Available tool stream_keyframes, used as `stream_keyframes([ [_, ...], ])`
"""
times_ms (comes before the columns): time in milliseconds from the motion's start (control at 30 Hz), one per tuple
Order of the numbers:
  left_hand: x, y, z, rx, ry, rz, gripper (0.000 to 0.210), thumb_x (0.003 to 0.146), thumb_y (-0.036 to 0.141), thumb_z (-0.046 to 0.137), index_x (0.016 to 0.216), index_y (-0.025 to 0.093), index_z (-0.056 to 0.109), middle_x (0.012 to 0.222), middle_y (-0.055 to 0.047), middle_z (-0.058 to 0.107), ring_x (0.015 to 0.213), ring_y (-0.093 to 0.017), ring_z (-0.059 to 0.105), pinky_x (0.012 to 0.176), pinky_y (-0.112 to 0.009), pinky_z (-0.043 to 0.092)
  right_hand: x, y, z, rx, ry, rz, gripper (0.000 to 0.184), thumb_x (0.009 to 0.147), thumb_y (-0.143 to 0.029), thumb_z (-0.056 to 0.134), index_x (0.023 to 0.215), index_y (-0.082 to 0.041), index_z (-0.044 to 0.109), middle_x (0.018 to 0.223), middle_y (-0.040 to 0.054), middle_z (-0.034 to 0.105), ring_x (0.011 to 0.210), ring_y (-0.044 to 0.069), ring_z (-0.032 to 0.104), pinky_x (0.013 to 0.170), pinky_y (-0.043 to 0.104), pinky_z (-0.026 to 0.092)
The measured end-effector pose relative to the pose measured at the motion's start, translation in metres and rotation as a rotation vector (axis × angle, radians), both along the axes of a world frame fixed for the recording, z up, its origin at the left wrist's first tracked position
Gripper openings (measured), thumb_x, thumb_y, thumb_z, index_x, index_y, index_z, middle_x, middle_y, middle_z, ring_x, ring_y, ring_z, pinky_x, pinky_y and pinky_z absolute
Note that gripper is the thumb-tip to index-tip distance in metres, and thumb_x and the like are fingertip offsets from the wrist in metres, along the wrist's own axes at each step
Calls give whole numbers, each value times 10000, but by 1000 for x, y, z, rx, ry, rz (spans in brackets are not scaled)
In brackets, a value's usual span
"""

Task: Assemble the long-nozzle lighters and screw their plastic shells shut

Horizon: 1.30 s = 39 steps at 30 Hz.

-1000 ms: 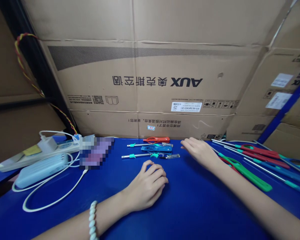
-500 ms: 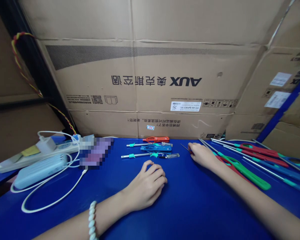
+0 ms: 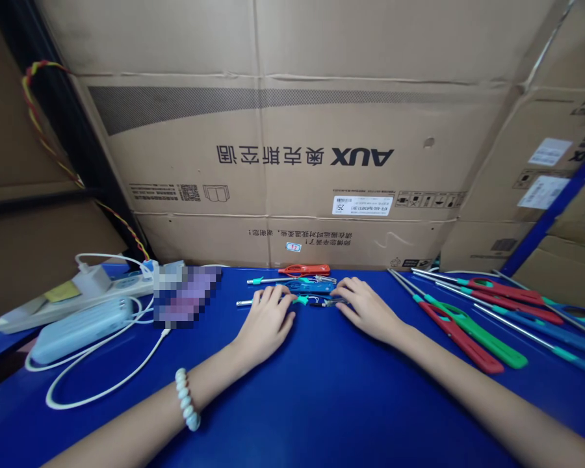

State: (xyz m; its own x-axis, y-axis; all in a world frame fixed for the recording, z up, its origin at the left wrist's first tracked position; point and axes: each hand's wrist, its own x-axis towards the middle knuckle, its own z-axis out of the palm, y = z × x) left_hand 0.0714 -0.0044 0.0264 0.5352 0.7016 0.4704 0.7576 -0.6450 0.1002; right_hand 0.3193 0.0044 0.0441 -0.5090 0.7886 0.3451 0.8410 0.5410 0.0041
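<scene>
My left hand lies over the nearer lighter insert, a metal tube with a teal clip. Its fingers are bent over the tube and the thumb stands apart. At the insert's other end, my right hand has its thumb and fingertips apart around the clear plastic tank. Just behind lies a blue lighter handle shell, partly covered by the left fingertips. A second metal tube with a teal clip and a red handle shell lie farther back.
Several long-nosed lighters, among them a green lighter and a red lighter, lie at the right. On the left are a blue power bank, a power strip, a blurred-out phone and white cables. Cardboard stands behind the blue table.
My left hand has moved forward onto the nearer insert. My right hand has come left to the insert's clear end; the thin red-handled tool at its fingers before is no longer visible.
</scene>
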Motion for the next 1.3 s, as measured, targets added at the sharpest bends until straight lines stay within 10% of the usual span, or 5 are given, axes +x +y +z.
stream_keyframes([
  [1300,-6,21,-8,-203,-46,-53,242,973,288,426,1190,231,516,1279,-66,503,1216,-260,407,963,-492,364,-9,-1,-21,-64,143,104,250,917,-248,512,1161,-207,547,1308,90,495,1153,267,494,948,465,428],
])
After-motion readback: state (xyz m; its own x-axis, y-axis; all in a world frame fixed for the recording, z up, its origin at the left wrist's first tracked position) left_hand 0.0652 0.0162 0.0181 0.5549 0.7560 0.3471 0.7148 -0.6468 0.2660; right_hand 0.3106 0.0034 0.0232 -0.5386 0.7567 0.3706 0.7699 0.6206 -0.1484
